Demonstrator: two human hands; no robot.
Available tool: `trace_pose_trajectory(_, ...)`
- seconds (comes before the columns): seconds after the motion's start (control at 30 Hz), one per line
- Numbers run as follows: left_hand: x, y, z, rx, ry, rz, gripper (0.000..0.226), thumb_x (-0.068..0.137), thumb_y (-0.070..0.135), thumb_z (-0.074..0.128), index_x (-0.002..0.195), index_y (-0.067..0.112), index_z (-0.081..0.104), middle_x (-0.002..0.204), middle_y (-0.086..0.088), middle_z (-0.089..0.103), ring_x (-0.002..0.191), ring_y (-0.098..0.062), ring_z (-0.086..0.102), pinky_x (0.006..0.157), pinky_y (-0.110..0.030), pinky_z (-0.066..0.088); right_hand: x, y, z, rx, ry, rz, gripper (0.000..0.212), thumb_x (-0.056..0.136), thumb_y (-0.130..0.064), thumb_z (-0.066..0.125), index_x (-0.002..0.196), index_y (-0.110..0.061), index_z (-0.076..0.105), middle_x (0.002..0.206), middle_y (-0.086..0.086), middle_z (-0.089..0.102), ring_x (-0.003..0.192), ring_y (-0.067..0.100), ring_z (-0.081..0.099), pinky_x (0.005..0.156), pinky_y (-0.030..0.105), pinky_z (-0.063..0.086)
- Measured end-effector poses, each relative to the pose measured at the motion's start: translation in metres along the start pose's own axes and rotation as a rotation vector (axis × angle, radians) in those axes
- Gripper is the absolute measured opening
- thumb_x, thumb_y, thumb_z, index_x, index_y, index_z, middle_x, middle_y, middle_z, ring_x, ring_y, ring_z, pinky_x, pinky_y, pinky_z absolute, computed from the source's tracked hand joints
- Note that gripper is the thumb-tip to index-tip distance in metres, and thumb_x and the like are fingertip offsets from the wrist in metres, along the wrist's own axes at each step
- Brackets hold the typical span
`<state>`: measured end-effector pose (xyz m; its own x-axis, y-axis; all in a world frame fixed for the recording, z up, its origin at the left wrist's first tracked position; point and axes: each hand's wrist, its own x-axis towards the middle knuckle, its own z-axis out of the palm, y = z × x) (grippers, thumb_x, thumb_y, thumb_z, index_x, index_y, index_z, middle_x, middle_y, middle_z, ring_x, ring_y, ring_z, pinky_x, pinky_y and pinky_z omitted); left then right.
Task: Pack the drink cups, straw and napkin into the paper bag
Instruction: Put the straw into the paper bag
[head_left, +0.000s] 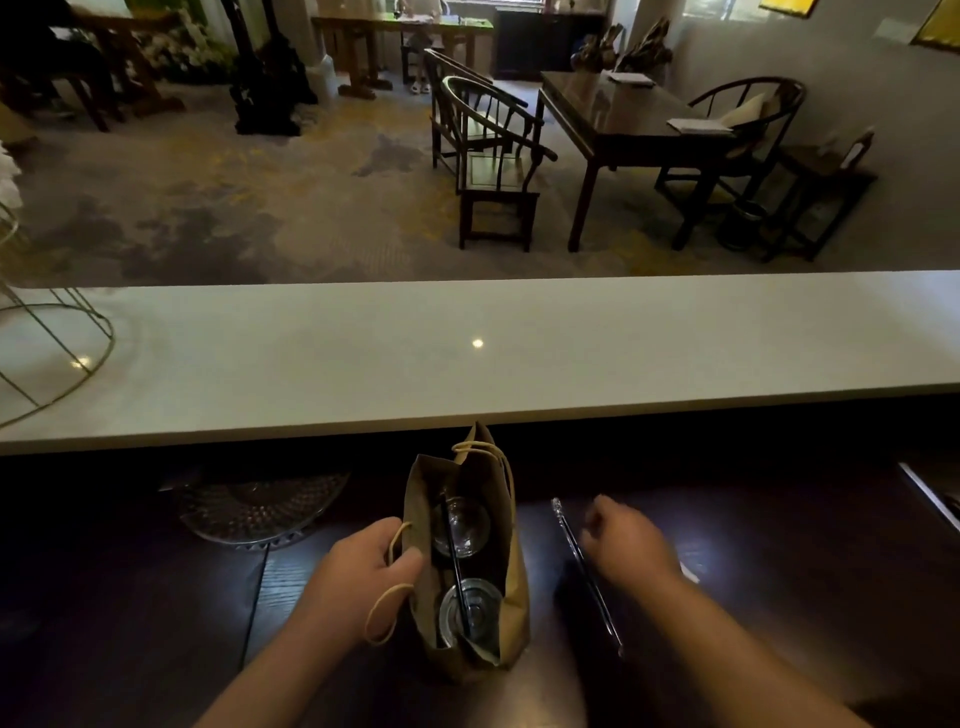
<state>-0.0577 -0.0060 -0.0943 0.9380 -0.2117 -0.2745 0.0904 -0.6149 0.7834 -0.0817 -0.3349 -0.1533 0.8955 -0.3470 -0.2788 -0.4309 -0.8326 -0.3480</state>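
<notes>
A brown paper bag (511, 587) stands open on the dark wooden counter. Inside it are two clear lidded drink cups, one far (462, 525) and one near (470, 613), with a black straw (456, 566) lying across them. My left hand (363, 571) grips the bag's left rim beside its cord handle. To the right of the bag a second, wrapped straw (587, 571) lies on the counter. My right hand (623, 545) hovers over that straw, fingers loosely curled and blurred, holding nothing that I can see. A small white patch (688, 571) shows just behind the right wrist.
A patterned glass plate (260, 506) sits on the counter to the left of the bag. A raised white countertop (467, 353) runs across behind it, with a gold wire stand (52, 353) at its left end. A flat dark object (930, 493) lies at the far right.
</notes>
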Motion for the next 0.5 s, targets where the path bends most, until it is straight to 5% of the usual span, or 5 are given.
trace_pose_trajectory(0.23,0.001,-0.006,0.003,-0.053,0.002,-0.001,0.043,0.076,0.058,0.058,0.079,0.016,0.063,0.071,-0.011,0.068,0.075,-0.042,0.068,0.067,-0.063,0.058,0.013,0.023,0.043,-0.09,-0.176,0.152,0.029,0.087,-0.035,0.062,0.111,-0.018,0.061,0.116,0.006,0.071,0.107,0.028,0.068,0.081,0.034,0.052)
trace_pose_trajectory(0.5,0.0,-0.013,0.001,-0.1,-0.001,-0.022,0.049,0.072,0.062,0.059,0.087,0.016,0.071,0.078,-0.011,0.075,0.081,-0.038,0.073,0.076,-0.061,0.063,0.02,0.024,0.063,-0.14,-0.202,0.191,0.024,0.093,-0.018,0.057,0.117,-0.014,0.063,0.121,0.007,0.071,0.112,0.026,0.068,0.088,0.033,0.052)
